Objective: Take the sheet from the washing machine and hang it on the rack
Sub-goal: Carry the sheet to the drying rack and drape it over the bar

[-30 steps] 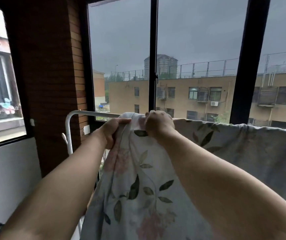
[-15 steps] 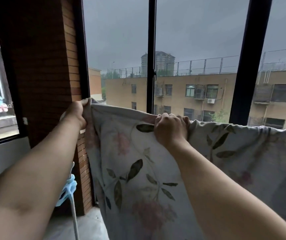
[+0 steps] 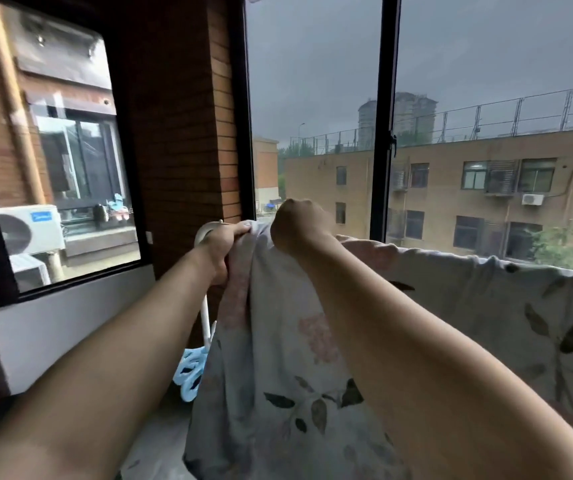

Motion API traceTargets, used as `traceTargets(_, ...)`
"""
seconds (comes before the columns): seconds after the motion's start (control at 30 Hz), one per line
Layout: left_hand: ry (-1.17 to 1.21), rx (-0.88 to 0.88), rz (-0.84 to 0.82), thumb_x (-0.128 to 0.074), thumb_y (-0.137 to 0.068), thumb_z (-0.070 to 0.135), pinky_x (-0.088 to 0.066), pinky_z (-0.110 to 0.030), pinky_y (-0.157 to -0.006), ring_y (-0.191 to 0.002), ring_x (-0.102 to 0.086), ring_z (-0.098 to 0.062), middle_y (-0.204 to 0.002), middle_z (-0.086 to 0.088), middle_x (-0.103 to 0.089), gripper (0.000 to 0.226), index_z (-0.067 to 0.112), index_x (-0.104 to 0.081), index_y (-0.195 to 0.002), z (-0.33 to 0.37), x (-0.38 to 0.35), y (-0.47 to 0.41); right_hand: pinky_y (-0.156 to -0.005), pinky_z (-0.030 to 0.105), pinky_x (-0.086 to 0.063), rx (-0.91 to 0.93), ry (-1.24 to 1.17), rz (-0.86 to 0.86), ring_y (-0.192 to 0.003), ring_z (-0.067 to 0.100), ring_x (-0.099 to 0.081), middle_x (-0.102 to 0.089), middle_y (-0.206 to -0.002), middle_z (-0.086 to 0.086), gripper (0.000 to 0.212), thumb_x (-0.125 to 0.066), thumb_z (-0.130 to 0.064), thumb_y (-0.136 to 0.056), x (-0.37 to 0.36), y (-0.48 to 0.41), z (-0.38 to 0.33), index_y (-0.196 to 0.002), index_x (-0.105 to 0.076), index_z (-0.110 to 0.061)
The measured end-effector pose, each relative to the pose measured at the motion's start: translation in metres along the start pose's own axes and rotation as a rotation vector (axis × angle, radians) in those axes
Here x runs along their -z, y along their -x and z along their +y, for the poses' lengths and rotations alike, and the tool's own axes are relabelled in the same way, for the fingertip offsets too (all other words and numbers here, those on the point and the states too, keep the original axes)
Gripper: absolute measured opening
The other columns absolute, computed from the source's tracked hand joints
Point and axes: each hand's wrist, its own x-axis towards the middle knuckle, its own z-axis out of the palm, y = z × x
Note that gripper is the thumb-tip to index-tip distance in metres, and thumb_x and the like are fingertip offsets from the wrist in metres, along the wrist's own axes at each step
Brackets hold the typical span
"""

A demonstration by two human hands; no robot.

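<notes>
The pale floral sheet point(image 3: 479, 306), printed with dark leaves and pink flowers, hangs over the top bar of the white drying rack point(image 3: 205, 315) and stretches off to the right. My left hand point(image 3: 221, 245) grips the sheet's left edge at the rack's rounded corner. Close beside it, my right hand point(image 3: 298, 226) is fisted on the top edge of the sheet. Both hands bunch the cloth at the left end of the rack. The rack's top bar is hidden under the sheet.
A light blue clip hanger point(image 3: 189, 374) dangles on the rack's left post. A brick pillar point(image 3: 181, 133) stands right behind the rack's corner. Big windows point(image 3: 312, 98) face the rack, with a side window point(image 3: 66, 161) at left.
The head has turned left and the view shifted. My left hand came back in from its outstretched pull and now holds the sheet edge at the rack's corner, close to my right hand.
</notes>
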Motion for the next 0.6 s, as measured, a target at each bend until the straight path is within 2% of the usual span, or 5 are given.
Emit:
traceTargets(0.1, 0.006, -0.013, -0.031, -0.054, -0.096, 0.026, -0.054, -0.034, -0.081, -0.074, -0.071, -0.022, -0.084, -0.009, -0.075, 0.028, 0.015, -0.076, -0.082, -0.002, 0.006, -0.01, -0.076, 0.032, -0.036, 0.002, 0.106, -0.044, -0.109, 0.026, -0.063, -0.067, -0.121, 0.006, 0.032, -0.044, -0.026, -0.096, -0.036, -0.011, 0.003, -0.118, -0.066, -0.018)
traceTargets(0.2, 0.006, -0.024, -0.068, -0.054, -0.093, 0.024, -0.054, -0.032, -0.077, -0.074, -0.069, -0.022, -0.083, -0.007, -0.074, 0.022, 0.018, -0.075, -0.089, 0.007, 0.019, -0.025, -0.074, 0.036, -0.031, -0.001, 0.251, 0.12, -0.098, 0.023, -0.066, -0.072, -0.11, 0.001, 0.041, -0.036, -0.042, -0.099, -0.061, -0.01, 0.008, -0.109, -0.071, -0.023)
traceTargets(0.33, 0.009, -0.019, -0.038, -0.063, -0.086, 0.026, -0.055, -0.026, -0.059, -0.057, -0.063, -0.02, -0.068, -0.005, -0.067, 0.015, 0.018, -0.069, -0.076, 0.037, 0.038, -0.048, -0.075, 0.036, -0.037, -0.075, 0.254, 0.136, -0.097, 0.027, -0.066, -0.071, -0.107, 0.006, 0.047, -0.028, -0.04, -0.103, -0.056, -0.01, 0.013, -0.108, -0.07, -0.019)
traceTargets(0.47, 0.04, -0.058, -0.066, -0.064, -0.087, 0.026, -0.055, -0.027, -0.061, -0.057, -0.063, -0.021, -0.069, -0.003, -0.066, 0.02, 0.017, -0.063, -0.069, 0.059, 0.06, -0.074, -0.074, 0.034, -0.042, -0.186, 0.348, 0.178, -0.085, 0.026, -0.063, -0.071, -0.099, 0.009, 0.056, -0.027, -0.05, -0.101, -0.058, -0.005, 0.012, -0.097, -0.071, -0.016)
traceTargets(0.6, 0.121, -0.041, -0.03, -0.056, -0.092, 0.032, -0.056, -0.035, -0.073, -0.076, -0.069, -0.023, -0.097, -0.007, -0.071, 0.02, 0.015, -0.065, -0.09, 0.064, 0.119, -0.104, -0.072, 0.034, -0.038, -0.334, 0.382, 0.21, -0.074, 0.025, -0.053, -0.07, -0.094, 0.012, 0.059, -0.025, -0.052, -0.099, -0.058, -0.004, 0.008, -0.09, -0.069, -0.015)
